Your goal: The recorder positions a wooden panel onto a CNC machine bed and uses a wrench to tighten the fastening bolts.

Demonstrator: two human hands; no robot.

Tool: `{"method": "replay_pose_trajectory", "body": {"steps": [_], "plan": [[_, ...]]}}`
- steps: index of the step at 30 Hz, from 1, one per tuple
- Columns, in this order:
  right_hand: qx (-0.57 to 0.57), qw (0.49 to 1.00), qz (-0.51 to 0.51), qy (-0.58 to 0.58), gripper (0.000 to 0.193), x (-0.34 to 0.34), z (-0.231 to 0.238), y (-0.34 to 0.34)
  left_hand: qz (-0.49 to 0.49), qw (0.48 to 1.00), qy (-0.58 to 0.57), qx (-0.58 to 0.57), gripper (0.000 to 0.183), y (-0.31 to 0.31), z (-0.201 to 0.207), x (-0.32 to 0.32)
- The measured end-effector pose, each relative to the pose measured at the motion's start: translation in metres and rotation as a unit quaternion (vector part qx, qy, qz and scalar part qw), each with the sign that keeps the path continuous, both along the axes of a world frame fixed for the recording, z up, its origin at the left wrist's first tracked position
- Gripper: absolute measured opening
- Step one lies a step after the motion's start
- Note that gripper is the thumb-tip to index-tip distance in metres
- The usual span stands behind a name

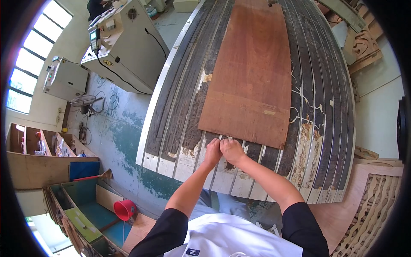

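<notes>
A long reddish-brown wooden board [250, 81] lies flat on a large slotted machine bed [175, 124] with dark, worn strips between pale metal rails. Side by side at the board's near edge, my left hand [213, 153] and my right hand [232, 150] press together over the rails. The fingers of both are curled closed. Whatever they pinch, if anything, is hidden by the hands, and I cannot tell whether they touch the board's edge.
A grey control cabinet [132, 47] with a handheld controller [94, 40] stands at the far left. Lower left are a red bucket [124, 209], wooden bins [38, 171] and a broom [96, 176]. Carved wooden panels [376, 205] lean at the right.
</notes>
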State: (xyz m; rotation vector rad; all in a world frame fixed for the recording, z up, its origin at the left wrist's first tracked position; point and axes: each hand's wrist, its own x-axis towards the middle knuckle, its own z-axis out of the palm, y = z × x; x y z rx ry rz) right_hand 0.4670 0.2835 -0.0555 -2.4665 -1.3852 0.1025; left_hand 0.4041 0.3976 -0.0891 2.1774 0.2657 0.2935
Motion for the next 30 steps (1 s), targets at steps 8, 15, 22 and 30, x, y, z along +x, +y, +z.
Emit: {"method": "replay_pose_trajectory", "body": {"steps": [8,15,22,30], "plan": [[-0.043,0.997,0.061,0.006,0.009,0.008,0.001,0.0,0.02,1.0,-0.005,0.02,0.008,-0.006,-0.007,-0.002],[-0.009,0.995,0.043,0.085,0.011,0.017,0.006,-0.001,0.058,0.998,0.029,0.026,0.012,-0.014,-0.004,0.0],[0.065,0.96,-0.225,0.156,0.017,0.055,-0.009,-0.019,0.112,0.979,0.152,0.079,0.024,-0.026,0.016,0.009],[-0.125,0.925,-0.252,0.255,0.038,0.087,0.0,-0.007,0.149,0.979,0.12,0.067,0.025,-0.025,0.003,0.007]]}}
